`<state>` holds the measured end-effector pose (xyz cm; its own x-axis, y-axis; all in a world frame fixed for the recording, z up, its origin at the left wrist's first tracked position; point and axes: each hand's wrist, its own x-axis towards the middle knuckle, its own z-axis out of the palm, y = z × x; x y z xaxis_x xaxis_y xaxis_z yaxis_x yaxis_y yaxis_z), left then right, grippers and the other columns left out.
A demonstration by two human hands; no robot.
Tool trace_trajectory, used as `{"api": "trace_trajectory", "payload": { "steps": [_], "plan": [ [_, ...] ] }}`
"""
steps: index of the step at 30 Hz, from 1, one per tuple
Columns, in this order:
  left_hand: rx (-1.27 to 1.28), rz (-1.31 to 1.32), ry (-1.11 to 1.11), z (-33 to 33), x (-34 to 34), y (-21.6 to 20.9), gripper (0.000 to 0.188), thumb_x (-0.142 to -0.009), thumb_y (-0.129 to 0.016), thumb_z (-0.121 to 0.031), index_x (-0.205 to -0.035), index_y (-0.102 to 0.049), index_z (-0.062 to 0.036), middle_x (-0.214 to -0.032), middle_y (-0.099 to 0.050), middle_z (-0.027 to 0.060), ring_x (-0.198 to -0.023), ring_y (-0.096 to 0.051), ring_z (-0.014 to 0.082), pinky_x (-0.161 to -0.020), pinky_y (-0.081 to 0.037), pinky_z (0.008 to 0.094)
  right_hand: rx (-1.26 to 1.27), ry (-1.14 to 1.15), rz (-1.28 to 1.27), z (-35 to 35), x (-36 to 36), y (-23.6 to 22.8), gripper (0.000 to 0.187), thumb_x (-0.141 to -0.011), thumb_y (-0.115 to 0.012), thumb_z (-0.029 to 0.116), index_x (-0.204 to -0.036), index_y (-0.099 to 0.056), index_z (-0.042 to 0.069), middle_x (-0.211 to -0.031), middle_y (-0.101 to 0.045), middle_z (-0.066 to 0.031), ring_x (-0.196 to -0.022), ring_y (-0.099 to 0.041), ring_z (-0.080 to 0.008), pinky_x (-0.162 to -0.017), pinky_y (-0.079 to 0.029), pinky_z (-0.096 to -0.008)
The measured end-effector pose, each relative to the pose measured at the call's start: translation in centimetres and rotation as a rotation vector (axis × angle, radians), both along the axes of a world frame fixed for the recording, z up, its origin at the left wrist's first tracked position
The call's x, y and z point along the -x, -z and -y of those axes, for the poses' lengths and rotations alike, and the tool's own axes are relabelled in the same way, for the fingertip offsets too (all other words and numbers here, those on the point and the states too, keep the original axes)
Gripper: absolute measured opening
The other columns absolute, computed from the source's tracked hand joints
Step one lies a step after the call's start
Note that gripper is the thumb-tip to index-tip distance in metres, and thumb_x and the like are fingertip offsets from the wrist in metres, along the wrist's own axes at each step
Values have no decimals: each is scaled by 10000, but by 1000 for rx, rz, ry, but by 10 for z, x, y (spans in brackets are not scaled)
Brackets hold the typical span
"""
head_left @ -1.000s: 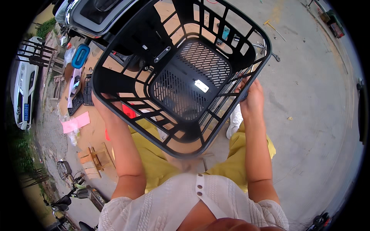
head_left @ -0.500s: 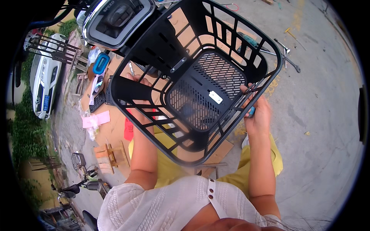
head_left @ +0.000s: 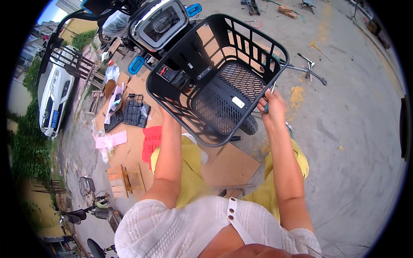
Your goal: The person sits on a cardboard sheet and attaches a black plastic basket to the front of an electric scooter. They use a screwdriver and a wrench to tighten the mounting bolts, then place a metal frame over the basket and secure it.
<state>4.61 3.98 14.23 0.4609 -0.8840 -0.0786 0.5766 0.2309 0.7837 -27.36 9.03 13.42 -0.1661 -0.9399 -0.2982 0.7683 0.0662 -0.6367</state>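
Note:
A large black plastic basket (head_left: pixel 217 98) is at the front of an electric bike, just below its headlight (head_left: pixel 160 26), with a slotted floor and a small white plate (head_left: pixel 237 102) inside. My right hand (head_left: pixel 274 111) is closed beside the basket's right side, around a screwdriver (head_left: pixel 266 108) with a teal handle and a thin metal shaft. On the other side, my left hand (head_left: pixel 167 115) reaches up behind the basket's left wall. Its fingers are hidden there, so their grip does not show. A black tyre (head_left: pixel 248 125) shows under the basket.
Flattened cardboard (head_left: pixel 230 165) covers the ground beneath me. A black wire rack (head_left: pixel 135 110), a red bag (head_left: pixel 150 144) and pink paper (head_left: pixel 111 139) lie to the left. A cross wrench (head_left: pixel 309 67) and a yellow-handled tool (head_left: pixel 319 49) lie at right. A white car (head_left: pixel 56 96) stands far left.
The basket now appears smaller and farther from me, and more ground shows around it. My left fingers, visible through the slots before, are now hidden. The screwdriver remains in my right hand.

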Motion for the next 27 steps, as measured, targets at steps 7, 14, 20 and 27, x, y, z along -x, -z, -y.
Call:
{"api": "trace_trajectory", "payload": {
  "steps": [7, 14, 20, 27],
  "plan": [
    [-87, 15, 41, -28, -10, 2, 345, -1024, -456, -324, -803, -528, -70, -566, -339, -43, -521, -377, 99, -508, -339, 258, -2, 12, 8, 7, -10, 12, 113, -970, -526, 137, -939, -514, 29, -766, -492, -29, -563, -438, -102, -438, -345, -250],
    [32, 161, 134, -119, -25, 8, 339, -1030, -448, -327, -907, -572, -37, -549, -278, -46, -489, -295, 86, -481, -280, 257, 41, 3, -185, -1, -10, 8, 134, -983, -502, 156, -928, -524, 36, -797, -580, -64, -567, -467, -106, -429, -358, -249],
    [57, -33, 161, -137, -41, 18, 327, -1027, -451, -339, -913, -571, -56, -546, -285, -44, -489, -302, 89, -488, -286, 255, 80, -39, -153, 9, 2, 19, 122, -983, -502, 157, -934, -532, 49, -793, -593, -59, -565, -462, -94, -418, -335, -226],
    [-83, -105, 26, -122, -45, 32, 334, -1020, -466, -348, -923, -563, -43, -553, -261, -43, -498, -277, 89, -496, -266, 264, 27, -44, -173, 8, 0, 12, 135, -984, -493, 152, -925, -535, 39, -759, -562, -54, -529, -439, -96, -403, -321, -228]
  ]
}}
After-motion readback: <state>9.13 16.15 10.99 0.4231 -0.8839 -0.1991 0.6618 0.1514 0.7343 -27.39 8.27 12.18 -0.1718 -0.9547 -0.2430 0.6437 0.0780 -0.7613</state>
